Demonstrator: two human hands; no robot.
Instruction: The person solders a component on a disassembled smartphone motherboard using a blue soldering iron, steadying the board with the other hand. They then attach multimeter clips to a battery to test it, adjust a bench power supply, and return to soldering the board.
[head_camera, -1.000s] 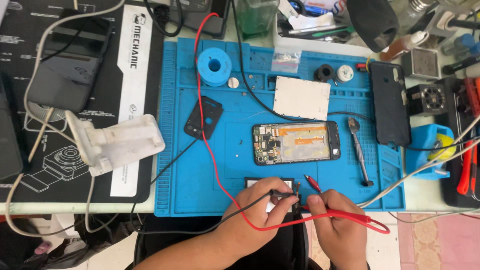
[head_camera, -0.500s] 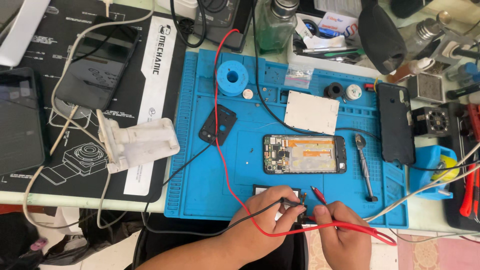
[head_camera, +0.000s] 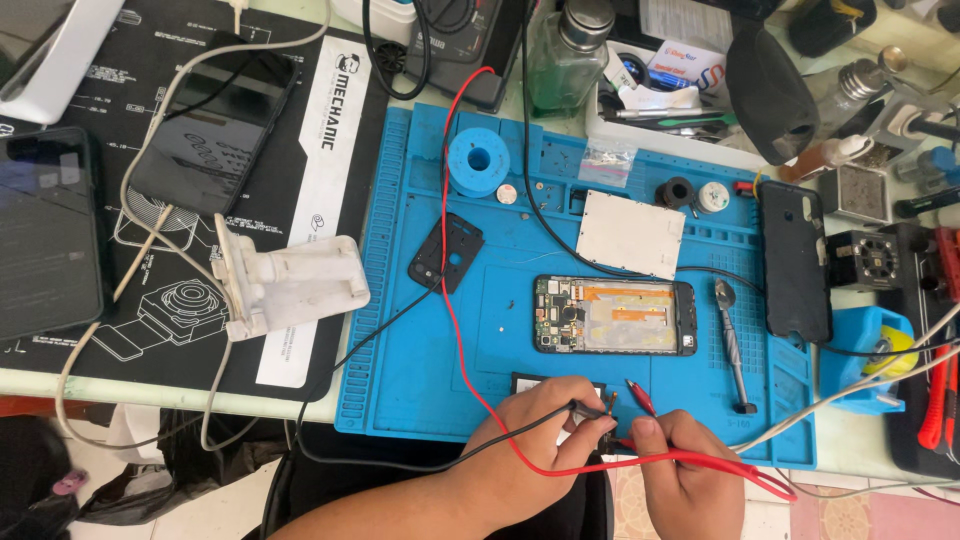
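At the near edge of the blue repair mat (head_camera: 420, 330), the left hand (head_camera: 535, 440) has its fingers pinched around the black probe lead (head_camera: 585, 408), whose tip rests on a small dark component (head_camera: 560, 385) lying on the mat just in front of the hands. The right hand (head_camera: 680, 465) has its fingers closed on the red probe lead (head_camera: 640, 397), its tip lifted just beside the black one; the red wire (head_camera: 450, 250) loops away across the mat toward the back of the counter (head_camera: 850, 455). Just beyond the hands lies an opened smartphone (head_camera: 615, 316) with its board and flex cables exposed. Beside it to the right lie a metal screwdriver (head_camera: 732, 345) and a black back cover (head_camera: 795, 260). A white metal plate (head_camera: 630, 233), a black camera frame (head_camera: 446, 252) and a blue solder spool (head_camera: 478, 160) sit farther back on the mat. A white phone stand (head_camera: 290, 285) rests left of the mat.
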